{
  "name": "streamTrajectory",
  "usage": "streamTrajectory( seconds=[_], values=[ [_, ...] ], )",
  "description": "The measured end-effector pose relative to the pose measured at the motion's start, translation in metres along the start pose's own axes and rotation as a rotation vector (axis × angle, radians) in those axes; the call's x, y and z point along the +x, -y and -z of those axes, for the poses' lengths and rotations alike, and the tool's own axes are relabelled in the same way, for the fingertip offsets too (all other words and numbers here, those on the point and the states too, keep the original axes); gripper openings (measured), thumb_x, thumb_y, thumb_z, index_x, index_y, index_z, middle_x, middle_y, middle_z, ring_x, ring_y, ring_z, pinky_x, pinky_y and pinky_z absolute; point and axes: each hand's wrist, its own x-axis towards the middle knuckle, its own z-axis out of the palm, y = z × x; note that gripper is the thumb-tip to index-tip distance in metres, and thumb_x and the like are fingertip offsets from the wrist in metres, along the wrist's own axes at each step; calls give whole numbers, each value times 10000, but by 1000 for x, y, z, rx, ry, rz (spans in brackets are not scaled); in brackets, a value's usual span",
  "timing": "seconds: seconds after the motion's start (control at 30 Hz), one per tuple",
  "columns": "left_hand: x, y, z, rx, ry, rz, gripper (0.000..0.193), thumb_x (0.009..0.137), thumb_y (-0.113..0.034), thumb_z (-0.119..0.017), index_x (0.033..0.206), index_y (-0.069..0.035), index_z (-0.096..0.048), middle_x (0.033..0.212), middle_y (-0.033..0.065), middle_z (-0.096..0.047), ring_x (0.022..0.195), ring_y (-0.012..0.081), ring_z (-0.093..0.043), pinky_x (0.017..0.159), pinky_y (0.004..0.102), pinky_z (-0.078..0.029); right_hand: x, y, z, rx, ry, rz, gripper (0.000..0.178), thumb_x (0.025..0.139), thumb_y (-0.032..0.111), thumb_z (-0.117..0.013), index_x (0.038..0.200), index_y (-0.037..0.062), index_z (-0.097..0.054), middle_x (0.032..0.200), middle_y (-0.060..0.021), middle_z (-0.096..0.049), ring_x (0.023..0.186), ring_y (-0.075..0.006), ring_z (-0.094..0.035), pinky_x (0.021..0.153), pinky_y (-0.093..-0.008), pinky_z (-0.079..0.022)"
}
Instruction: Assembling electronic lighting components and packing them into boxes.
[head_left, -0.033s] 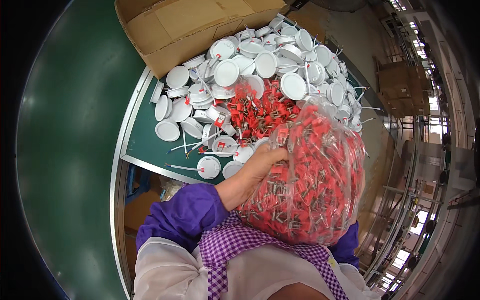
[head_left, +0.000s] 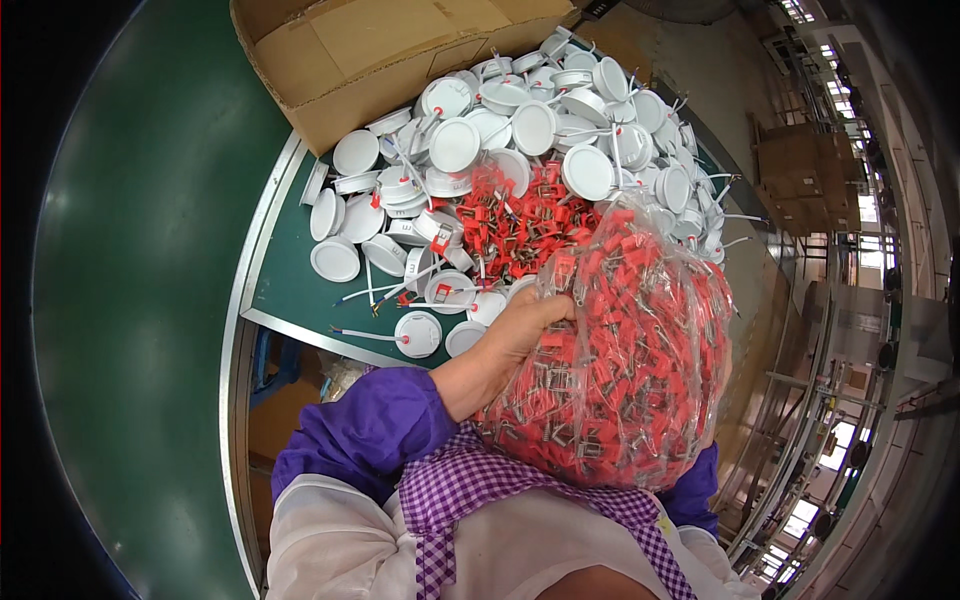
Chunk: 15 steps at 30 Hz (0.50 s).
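Note:
A large clear plastic bag (head_left: 630,360) full of small red plastic pieces with metal wire parts is held up close in front of me. My left hand (head_left: 527,325) is closed on the left side of the bag, its fingers gathered in the film. My right hand is hidden behind the bag; only its purple sleeve (head_left: 695,490) shows at the lower right. Beyond the bag's mouth, a loose heap of the same red pieces (head_left: 525,225) lies among white round light fixtures (head_left: 455,145). Some fixtures have white cables with bare wire ends.
An open cardboard box (head_left: 360,60) stands at the back left, beside the fixtures. The green tabletop (head_left: 290,270) has a metal edge (head_left: 240,300), with another green surface (head_left: 140,330) to the left. Stacked brown cartons (head_left: 805,180) stand away on the right.

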Motion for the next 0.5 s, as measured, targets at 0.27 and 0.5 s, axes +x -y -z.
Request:
streamTrajectory(
  seconds=[0.27, 0.5],
  values=[
    [10, 4, 11, -585, 239, 39, 677, 904, -542, -515, 1390, -80, -422, 1320, 100, -536, 1153, 232, -571, 981, 408, -483, -2, -4, -6, 11, -51, 9, 556, 1005, 412, -381, 1385, 7, -413, 1342, -136, -517, 1176, -231, -552, 974, -375, -475],
    [12, 10, -1, -60, 163, -124, 666, 890, -354, -637, 1438, -96, -360, 1341, 94, -512, 1186, 215, -544, 984, 369, -470, -6, -8, -8, 32, -102, 26, 544, 1007, 399, -380, 1383, 8, -415, 1338, -135, -520, 1168, -231, -557, 966, -377, -481]
  ],
)
